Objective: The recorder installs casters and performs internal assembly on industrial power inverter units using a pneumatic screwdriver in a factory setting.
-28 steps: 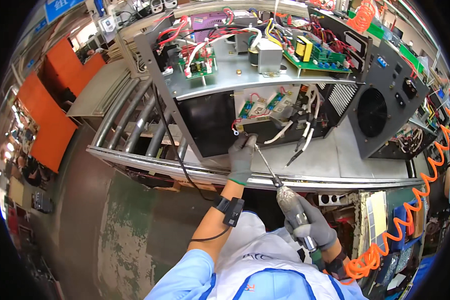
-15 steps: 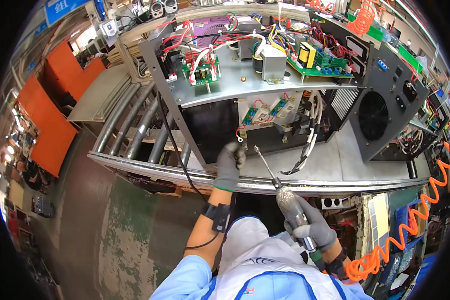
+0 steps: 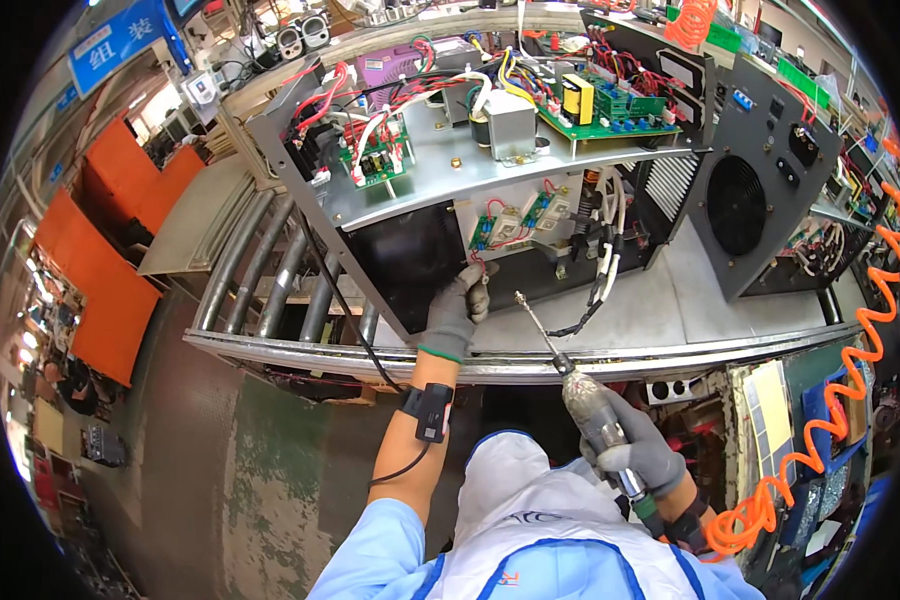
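My left hand (image 3: 454,315), in a grey glove, is closed at the lower opening of a black metal equipment cabinet (image 3: 310,215). Its fingertips pinch the end of a thin red wire (image 3: 477,262), which hangs from small green circuit boards (image 3: 485,232) inside; the fingers partly hide that end. My right hand (image 3: 642,452), gloved too, is wrapped around a pneumatic screwdriver (image 3: 592,408). The tool's long bit (image 3: 538,322) points up and left toward the cabinet, its tip apart from my left hand. A bundle of white and black cables (image 3: 610,245) hangs from the opening, right of the bit.
The cabinet's upper shelf (image 3: 430,185) carries circuit boards, a transformer (image 3: 513,128) and many wires. At right stands a black panel with a round fan grille (image 3: 738,205). Metal rollers (image 3: 255,275) lie left. An orange coiled air hose (image 3: 820,425) runs along the right side.
My left hand has moved up to the red wire's end and closed on it. The screwdriver stays in my right hand, shifted slightly right. The whole view has shifted a little.
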A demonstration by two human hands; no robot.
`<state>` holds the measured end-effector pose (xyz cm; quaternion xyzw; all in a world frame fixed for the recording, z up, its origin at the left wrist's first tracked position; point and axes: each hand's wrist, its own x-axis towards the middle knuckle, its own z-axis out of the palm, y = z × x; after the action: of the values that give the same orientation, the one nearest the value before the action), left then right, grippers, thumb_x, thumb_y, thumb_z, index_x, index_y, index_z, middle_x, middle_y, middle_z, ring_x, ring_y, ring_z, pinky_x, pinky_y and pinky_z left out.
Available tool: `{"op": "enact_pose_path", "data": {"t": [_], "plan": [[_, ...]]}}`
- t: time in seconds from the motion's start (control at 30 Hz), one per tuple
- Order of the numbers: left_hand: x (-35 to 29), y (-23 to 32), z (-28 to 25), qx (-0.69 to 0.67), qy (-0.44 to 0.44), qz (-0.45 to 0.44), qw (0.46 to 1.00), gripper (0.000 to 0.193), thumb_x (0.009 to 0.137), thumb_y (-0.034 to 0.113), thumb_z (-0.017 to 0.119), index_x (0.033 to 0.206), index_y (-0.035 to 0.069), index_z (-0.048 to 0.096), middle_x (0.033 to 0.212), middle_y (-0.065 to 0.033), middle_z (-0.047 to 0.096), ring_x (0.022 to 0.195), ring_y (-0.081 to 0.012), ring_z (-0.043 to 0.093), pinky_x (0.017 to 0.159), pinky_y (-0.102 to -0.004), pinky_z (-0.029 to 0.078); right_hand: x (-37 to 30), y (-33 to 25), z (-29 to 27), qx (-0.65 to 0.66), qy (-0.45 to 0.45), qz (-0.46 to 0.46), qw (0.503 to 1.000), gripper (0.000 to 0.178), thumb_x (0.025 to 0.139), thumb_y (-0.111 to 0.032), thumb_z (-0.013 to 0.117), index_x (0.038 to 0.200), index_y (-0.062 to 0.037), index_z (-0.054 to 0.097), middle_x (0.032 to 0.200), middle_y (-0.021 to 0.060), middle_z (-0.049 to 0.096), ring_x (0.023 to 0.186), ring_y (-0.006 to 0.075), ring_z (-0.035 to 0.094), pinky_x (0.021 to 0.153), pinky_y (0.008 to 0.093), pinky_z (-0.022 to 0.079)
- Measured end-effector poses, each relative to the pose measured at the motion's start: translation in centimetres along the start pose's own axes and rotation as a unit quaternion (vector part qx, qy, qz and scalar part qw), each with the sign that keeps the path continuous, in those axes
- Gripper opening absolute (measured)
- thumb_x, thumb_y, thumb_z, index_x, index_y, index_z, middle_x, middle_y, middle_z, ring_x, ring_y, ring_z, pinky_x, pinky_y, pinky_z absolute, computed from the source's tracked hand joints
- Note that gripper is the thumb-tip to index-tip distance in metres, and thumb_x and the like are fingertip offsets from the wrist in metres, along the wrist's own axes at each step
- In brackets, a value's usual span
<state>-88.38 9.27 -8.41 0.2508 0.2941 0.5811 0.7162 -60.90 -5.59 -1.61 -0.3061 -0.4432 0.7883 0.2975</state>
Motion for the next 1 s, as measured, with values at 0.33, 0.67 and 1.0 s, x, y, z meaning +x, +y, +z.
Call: {"op": "enact_pose_path", "data": {"t": [0.33, 0.67, 1.0], "plan": [[0.2, 1.3, -1.4, 0.218, 0.165, 0.058, 0.96, 0.015, 0.081, 0.017, 0.056, 0.086, 0.004, 0.063, 0.049, 0.0048, 0.038, 0.037, -0.0044, 0.029, 0.034, -0.0196, 0.02, 0.9, 0.9, 0.0, 0.032, 0.005, 0.0, 0.999, 0.087, 0.057, -0.008, 0.066, 0.134, -0.0014, 0.025, 0.085, 0.0054, 0.047, 0.071, 0.0128, 0.05, 0.06, 0.0251, 0.044], [0.8, -2.1, -0.7, 0.201, 0.1, 0.011, 0.974, 0.024, 0.085, 0.012, 0.045, 0.097, 0.0, 0.062, 0.048, 0.0022, 0.037, 0.036, -0.0068, 0.027, 0.034, -0.0219, 0.019, 4.1, 1.9, 0.3, -0.001, 0.074, 0.007, 0.997, 0.077, 0.058, -0.011, 0.06, 0.129, -0.0011, 0.032, 0.075, 0.006, 0.047, 0.057, 0.0127, 0.049, 0.046, 0.0234, 0.042], [0.8, -2.2, -1.3, 0.241, 0.092, 0.041, 0.965, 0.024, 0.083, 0.014, 0.046, 0.092, 0.001, 0.064, 0.049, 0.0016, 0.041, 0.037, -0.0061, 0.03, 0.035, -0.0223, 0.021, 6.1, 1.4, -0.4, 0.035, 0.038, 0.047, 0.998, 0.072, 0.064, -0.011, 0.06, 0.13, -0.0042, 0.033, 0.082, 0.0058, 0.049, 0.056, 0.0101, 0.049, 0.047, 0.0226, 0.042]]}}
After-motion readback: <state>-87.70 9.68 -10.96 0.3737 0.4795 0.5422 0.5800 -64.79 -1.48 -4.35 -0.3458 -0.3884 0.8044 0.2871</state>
